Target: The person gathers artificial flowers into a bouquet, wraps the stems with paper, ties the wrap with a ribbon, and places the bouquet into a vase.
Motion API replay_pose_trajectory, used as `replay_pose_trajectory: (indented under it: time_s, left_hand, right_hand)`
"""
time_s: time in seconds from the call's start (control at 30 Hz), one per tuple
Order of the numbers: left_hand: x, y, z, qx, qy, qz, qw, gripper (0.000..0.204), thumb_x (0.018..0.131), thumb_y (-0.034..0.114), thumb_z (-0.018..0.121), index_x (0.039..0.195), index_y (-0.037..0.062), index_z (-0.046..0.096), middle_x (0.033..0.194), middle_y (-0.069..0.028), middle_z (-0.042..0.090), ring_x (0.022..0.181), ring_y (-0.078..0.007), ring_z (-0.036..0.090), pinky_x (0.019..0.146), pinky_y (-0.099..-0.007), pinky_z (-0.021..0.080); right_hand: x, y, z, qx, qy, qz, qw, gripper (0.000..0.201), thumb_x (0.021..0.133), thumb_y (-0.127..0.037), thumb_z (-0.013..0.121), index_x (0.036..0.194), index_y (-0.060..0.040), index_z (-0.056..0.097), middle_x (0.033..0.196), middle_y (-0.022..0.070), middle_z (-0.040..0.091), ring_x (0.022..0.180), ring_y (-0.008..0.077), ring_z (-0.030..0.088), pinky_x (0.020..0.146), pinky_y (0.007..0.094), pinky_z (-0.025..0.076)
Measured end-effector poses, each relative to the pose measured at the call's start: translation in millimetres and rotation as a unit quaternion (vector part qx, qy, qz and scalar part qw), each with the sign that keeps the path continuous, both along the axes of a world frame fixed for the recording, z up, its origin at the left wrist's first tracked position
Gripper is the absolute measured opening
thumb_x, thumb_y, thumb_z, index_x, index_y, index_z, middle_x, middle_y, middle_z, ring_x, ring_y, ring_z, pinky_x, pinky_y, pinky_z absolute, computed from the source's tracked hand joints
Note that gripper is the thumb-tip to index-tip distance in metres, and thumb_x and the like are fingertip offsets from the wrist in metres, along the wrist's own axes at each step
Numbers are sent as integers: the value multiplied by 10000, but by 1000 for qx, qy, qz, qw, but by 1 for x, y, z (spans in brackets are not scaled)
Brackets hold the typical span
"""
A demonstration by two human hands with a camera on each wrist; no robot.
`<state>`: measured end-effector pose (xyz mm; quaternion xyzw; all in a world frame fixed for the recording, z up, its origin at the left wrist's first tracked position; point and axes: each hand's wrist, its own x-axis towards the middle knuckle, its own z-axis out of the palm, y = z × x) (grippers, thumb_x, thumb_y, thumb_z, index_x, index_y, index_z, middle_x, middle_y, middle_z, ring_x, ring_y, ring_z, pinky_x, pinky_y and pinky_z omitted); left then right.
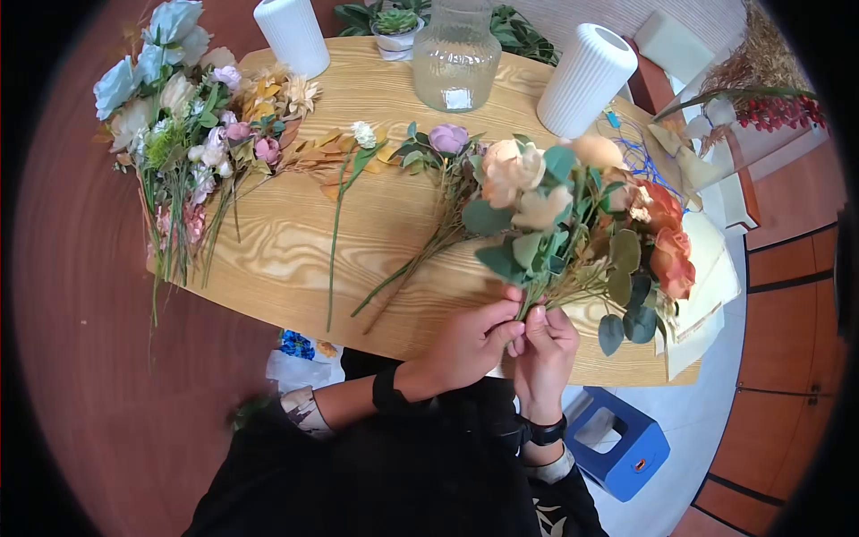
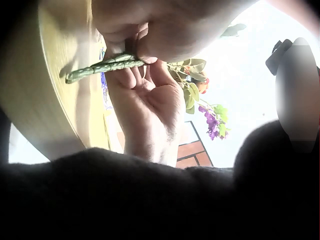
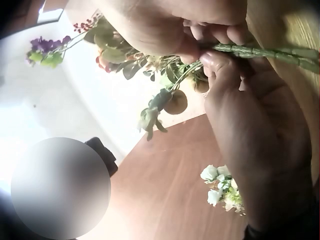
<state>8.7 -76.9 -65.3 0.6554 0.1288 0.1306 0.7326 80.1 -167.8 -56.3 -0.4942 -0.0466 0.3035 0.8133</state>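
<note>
A: Where does the bouquet (image 1: pixel 573 224) sit?

B: Centre-right, over the table (image 1: pixel 286 251) edge; left hand (image 1: pixel 470 345) and right hand (image 1: pixel 544 353) both pinch its stems (image 2: pixel 102 66). They should keep stems aligned, grip firm.

Both hands gripping stems of bouquet (image 1: pixel 573 224) at near edge of wooden table (image 1: pixel 277 251): left hand (image 1: pixel 470 345) and right hand (image 1: pixel 546 345) touching, fingers curling round stems. Bouquet's peach and orange blooms leaning away over table. Loose flower stems (image 1: pixel 420 224) lying just left of it. Flower pile (image 1: pixel 188 125) sitting at far left. Glass vase (image 1: pixel 456 54) standing between two white ribbed vases (image 1: pixel 586 80).
</note>
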Motion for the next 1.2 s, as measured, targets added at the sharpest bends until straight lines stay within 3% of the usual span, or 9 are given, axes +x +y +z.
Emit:
replay_pose_trajectory:
  time_s: [0.17, 0.27, 0.33, 0.43, 0.57, 0.83, 1.07, 1.13, 1.2]
  left_hand:
    - [-2, 22, 20, 174, 63, -66, 980, 122, 857, 76, 534, 955, 15, 575, 793, -96, 607, 704, -200, 579, 637, -280, 446]
    - [-16, 46, 24, 363, -10, -51, 930, 173, 801, 75, 593, 966, 24, 581, 819, -131, 610, 730, -287, 573, 652, -330, 450]
    - [-24, 61, 22, 416, -8, 216, 883, 211, 756, 71, 635, 953, 11, 587, 798, -131, 602, 736, -287, 571, 661, -351, 446]
    - [-23, 84, 15, 513, 30, 272, 814, 238, 733, 70, 659, 945, -16, 591, 790, -140, 602, 698, -268, 575, 633, -335, 450]
    - [-24, 90, 15, 399, 179, 137, 889, 239, 740, 71, 655, 937, -46, 589, 779, -147, 601, 670, -219, 593, 599, -305, 455]
    - [-23, 84, 7, 181, -3, 349, 920, 127, 869, -18, 495, 979, -66, 538, 766, -92, 605, 620, -130, 592, 573, -235, 498]
    - [-27, 100, 24, 109, 92, 299, 944, 108, 846, -43, 519, 954, -51, 511, 771, -74, 591, 703, -124, 600, 666, -238, 493]
    - [-29, 105, 9, 298, 57, 275, 913, 112, 837, -55, 526, 945, -31, 511, 838, -86, 605, 752, -129, 605, 734, -244, 479]
    - [-27, 97, 13, 220, 32, 290, 931, 107, 838, -57, 522, 938, -23, 501, 864, -91, 607, 757, -137, 607, 749, -247, 476]
  right_hand:
    - [-6, 6, 8, -6, 0, -77, 997, 157, 865, -41, 538, 713, -20, 502, 782, 138, 609, 775, 225, 589, 824, 365, 462]
    - [1, -2, -7, 76, -56, -104, 990, 175, 871, -22, 521, 700, -8, 485, 780, 145, 606, 751, 226, 590, 802, 401, 476]
    - [4, -9, 0, 47, -46, -124, 990, 123, 876, -57, 529, 776, 16, 531, 784, 125, 574, 728, 232, 567, 796, 411, 482]
    - [8, -13, 1, 16, -73, -151, 986, 117, 882, -68, 525, 835, 38, 538, 796, 123, 577, 701, 199, 558, 735, 381, 494]
    - [4, -9, 0, -6, -67, -161, 985, 104, 892, -56, 501, 862, 38, 534, 796, 111, 576, 685, 166, 549, 678, 336, 495]
    - [3, -12, -2, -2, -63, -185, 981, 103, 890, -44, 497, 837, 35, 538, 786, 138, 597, 671, 178, 569, 665, 355, 511]
    - [3, -12, -4, 5, -78, -178, 981, 106, 891, -51, 498, 883, 44, 545, 790, 135, 596, 677, 177, 572, 659, 351, 516]
    - [1, -11, -2, 2, -86, -177, 980, 109, 892, -56, 499, 894, 42, 546, 794, 135, 596, 682, 178, 573, 662, 353, 517]
    - [-2, -8, 3, -6, -74, -182, 980, 109, 892, -61, 502, 866, 41, 528, 786, 120, 572, 682, 182, 549, 671, 339, 492]
